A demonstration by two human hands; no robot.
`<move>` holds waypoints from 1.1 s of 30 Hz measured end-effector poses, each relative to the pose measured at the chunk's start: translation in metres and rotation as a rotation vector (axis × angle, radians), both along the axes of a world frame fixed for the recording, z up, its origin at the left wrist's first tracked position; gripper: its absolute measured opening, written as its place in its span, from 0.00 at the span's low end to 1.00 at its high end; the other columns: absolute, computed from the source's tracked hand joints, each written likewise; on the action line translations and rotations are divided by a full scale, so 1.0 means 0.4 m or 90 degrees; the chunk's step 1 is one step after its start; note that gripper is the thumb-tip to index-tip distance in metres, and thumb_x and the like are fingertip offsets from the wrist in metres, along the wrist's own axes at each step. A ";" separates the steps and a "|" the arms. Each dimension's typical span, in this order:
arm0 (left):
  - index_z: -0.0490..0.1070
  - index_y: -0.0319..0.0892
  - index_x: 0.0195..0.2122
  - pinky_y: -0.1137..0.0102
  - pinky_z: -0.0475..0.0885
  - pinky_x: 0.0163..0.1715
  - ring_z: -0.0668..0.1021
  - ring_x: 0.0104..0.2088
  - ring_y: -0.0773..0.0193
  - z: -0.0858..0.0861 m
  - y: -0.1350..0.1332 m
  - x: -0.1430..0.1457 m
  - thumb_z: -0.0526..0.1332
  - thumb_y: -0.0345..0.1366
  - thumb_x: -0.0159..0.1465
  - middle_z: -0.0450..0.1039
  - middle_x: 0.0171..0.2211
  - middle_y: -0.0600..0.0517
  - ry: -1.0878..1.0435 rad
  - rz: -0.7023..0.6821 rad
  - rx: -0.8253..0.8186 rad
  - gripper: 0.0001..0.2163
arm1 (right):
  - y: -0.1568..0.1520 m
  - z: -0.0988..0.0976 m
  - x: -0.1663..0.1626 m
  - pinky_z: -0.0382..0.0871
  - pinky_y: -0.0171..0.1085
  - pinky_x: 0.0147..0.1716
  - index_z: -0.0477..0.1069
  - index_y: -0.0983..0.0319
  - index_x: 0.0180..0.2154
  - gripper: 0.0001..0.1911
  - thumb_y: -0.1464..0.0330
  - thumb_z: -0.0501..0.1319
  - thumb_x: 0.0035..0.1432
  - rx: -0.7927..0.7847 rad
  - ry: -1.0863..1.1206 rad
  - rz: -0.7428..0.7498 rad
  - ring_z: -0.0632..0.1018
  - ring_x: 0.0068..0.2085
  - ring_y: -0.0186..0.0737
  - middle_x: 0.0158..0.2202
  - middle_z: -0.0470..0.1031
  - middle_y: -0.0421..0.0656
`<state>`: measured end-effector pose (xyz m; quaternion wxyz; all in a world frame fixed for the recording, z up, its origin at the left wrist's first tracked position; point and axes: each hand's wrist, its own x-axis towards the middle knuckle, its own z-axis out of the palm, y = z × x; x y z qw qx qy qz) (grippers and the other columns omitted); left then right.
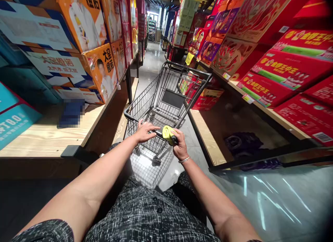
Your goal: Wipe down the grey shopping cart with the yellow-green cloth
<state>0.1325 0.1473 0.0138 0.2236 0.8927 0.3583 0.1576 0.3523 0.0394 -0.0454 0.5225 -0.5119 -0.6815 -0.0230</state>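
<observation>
A black wire shopping cart (142,102) stands in front of me in the aisle, its inside showing only the wire mesh and a dark panel (172,98). My left hand (145,131) lies over the near bar of the cart, its fingers stretched out toward the right. A folded yellow-green cloth (167,132) sits at the right end of that bar. My right hand (180,144) is closed around the cloth, by a round black end cap; its palm side is hidden. A thin bracelet circles the right wrist.
Orange drink cartons (102,73) are stacked on the wooden shelf (96,122) at left. Red boxes (291,70) fill the right shelf, above a lower wooden ledge (204,134). Shelf corners stand close on both sides. The tiled aisle (153,54) runs on ahead.
</observation>
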 end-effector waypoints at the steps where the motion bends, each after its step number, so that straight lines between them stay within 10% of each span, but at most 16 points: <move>1: 0.76 0.57 0.50 0.44 0.36 0.65 0.71 0.52 0.56 0.002 0.004 -0.003 0.59 0.44 0.65 0.73 0.40 0.55 0.008 -0.002 -0.005 0.14 | -0.009 -0.006 -0.013 0.66 0.49 0.56 0.67 0.49 0.58 0.25 0.74 0.57 0.63 0.016 -0.005 0.005 0.70 0.56 0.43 0.56 0.68 0.44; 9: 0.80 0.54 0.42 0.45 0.33 0.66 0.71 0.53 0.57 -0.003 0.024 -0.005 0.60 0.47 0.66 0.74 0.40 0.55 -0.002 0.040 -0.014 0.11 | -0.007 -0.150 -0.047 0.67 0.48 0.60 0.75 0.40 0.48 0.23 0.75 0.63 0.60 0.075 -0.230 -0.049 0.61 0.61 0.45 0.53 0.65 0.40; 18: 0.80 0.51 0.37 0.43 0.29 0.66 0.71 0.54 0.55 -0.003 0.058 -0.023 0.64 0.49 0.63 0.77 0.39 0.55 -0.017 0.078 -0.017 0.10 | -0.019 -0.304 -0.082 0.66 0.47 0.53 0.79 0.44 0.44 0.17 0.73 0.63 0.59 -0.155 -0.374 0.002 0.67 0.54 0.47 0.48 0.72 0.42; 33: 0.75 0.45 0.30 0.42 0.33 0.67 0.66 0.59 0.50 0.017 0.118 -0.046 0.64 0.46 0.61 0.75 0.47 0.50 0.036 0.155 0.000 0.10 | 0.139 -0.166 -0.027 0.63 0.47 0.55 0.79 0.47 0.41 0.09 0.68 0.63 0.63 -0.134 -0.425 0.131 0.68 0.52 0.43 0.49 0.73 0.39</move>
